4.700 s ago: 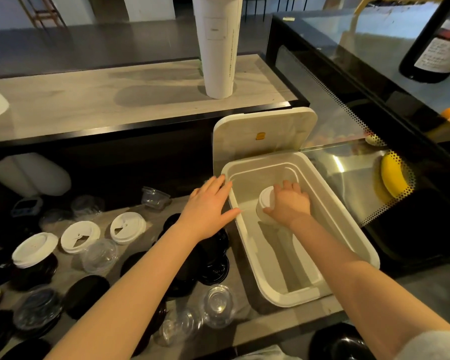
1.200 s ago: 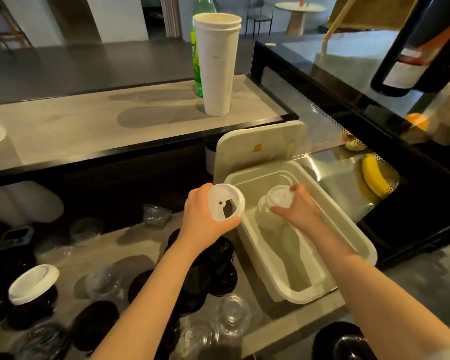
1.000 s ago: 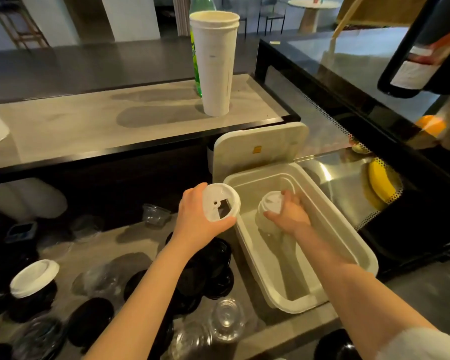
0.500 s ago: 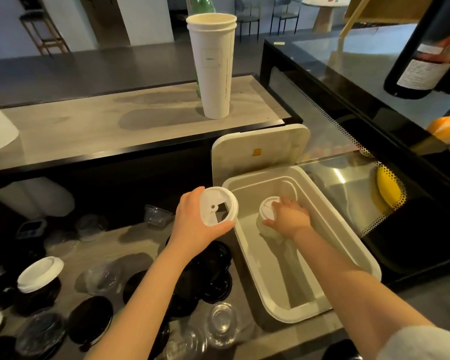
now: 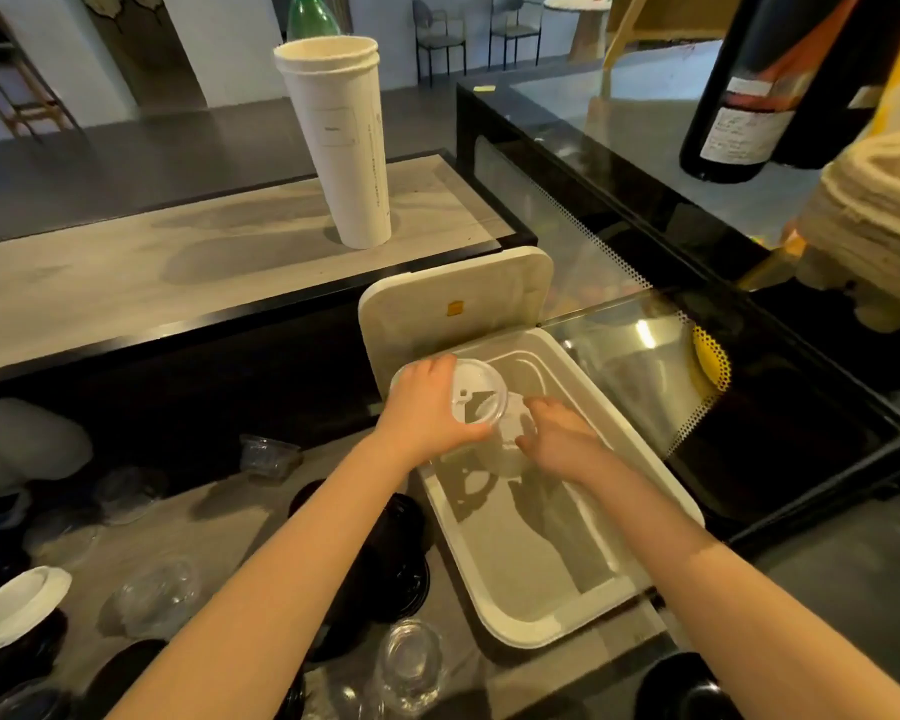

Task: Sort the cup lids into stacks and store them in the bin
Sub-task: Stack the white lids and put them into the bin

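My left hand [image 5: 427, 407] grips a white cup lid [image 5: 476, 392] by its rim and holds it over the far left corner of the white bin [image 5: 666, 491]. Just below it, inside the bin, stands a stack of white lids [image 5: 515, 433], mostly hidden by the held lid and by my right hand. My right hand [image 5: 559, 439] is down in the bin beside that stack, fingers spread and touching it. Another white lid [image 5: 19, 608] sits on a black lid at the counter's left edge.
The bin's lid [image 5: 453, 309] leans upright behind it. Black lids [image 5: 401, 558] and clear dome lids [image 5: 411, 662] lie scattered on the counter to the left of the bin. A tall stack of paper cups [image 5: 344, 142] stands on the upper shelf. A glass display case [image 5: 645, 314] borders the right.
My left hand has carried the white lid rightwards from beside the bin to above the stack. My right hand has slid off the top of the stack to its right side.
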The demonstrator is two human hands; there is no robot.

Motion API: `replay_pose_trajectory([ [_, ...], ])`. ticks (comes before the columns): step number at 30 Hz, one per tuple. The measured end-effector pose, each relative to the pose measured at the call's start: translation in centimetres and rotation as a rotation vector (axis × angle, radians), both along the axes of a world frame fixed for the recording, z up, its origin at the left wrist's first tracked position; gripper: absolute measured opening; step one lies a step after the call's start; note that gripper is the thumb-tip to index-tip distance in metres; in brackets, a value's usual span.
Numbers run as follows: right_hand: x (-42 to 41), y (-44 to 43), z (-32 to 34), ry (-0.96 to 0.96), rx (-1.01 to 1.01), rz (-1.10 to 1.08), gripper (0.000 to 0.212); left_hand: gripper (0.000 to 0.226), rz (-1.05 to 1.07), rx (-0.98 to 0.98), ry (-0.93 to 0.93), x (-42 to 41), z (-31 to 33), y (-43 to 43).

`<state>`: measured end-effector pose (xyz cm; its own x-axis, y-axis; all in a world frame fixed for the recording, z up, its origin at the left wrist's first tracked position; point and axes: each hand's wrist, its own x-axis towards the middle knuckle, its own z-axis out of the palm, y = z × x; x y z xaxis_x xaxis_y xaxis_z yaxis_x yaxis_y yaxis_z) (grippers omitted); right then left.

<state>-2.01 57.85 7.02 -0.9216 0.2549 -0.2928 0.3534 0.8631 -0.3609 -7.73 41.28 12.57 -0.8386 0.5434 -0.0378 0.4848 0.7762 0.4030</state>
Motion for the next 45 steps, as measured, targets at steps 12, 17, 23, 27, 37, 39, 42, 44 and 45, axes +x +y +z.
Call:
replay_pose_trajectory([
  [12, 2.6, 2.0, 0.6, -0.035, -0.211, -0.042, 0.06, 0.079, -0.207, -0.357, -0.121, -3.3, -5.6, 8.2],
  [17, 1.8, 2.0, -0.5, -0.099, -0.162, -0.004, 0.068, 0.096, -0.241, -0.352, -0.157, -3.9, -6.1, 8.0],
  [23, 1.9, 1.8, -0.9, -0.167, -0.033, 0.119, 0.075, 0.048, -0.185, -0.505, -0.109, -3.8, -6.0, 6.0],
  [27, 1.7, 1.2, -0.9, -0.232, 0.091, 0.159, 0.081, 0.068, -0.282, -0.614, -0.216, -3.4, -6.5, 5.5],
  [37, 1.7, -0.2, -0.4, -0.2, 0.122, 0.097, 0.078, 0.047, -0.276, -0.608, -0.086, -2.9, -4.1, 3.9],
  [39, 2.2, -0.6, 0.2, -0.144, 0.1, 0.086, 0.076, 0.039, -0.247, -0.471, -0.016, -2.1, -2.5, 2.5],
  [42, 3.0, -1.6, 1.8, 0.018, 0.064, 0.105, 0.062, 0.045, -0.224, -0.26, 0.103, -0.8, -0.5, -1.0],
  [44, 3.4, -3.2, 2.9, 0.156, 0.03, 0.118, 0.052, 0.047, -0.16, -0.155, 0.143, 0.0, 0.2, -4.0],
  [45, 3.5, -4.2, 3.4, 0.23, 0.008, 0.126, 0.048, 0.046, -0.12, -0.112, 0.14, 0.4, 0.5, -5.6],
])
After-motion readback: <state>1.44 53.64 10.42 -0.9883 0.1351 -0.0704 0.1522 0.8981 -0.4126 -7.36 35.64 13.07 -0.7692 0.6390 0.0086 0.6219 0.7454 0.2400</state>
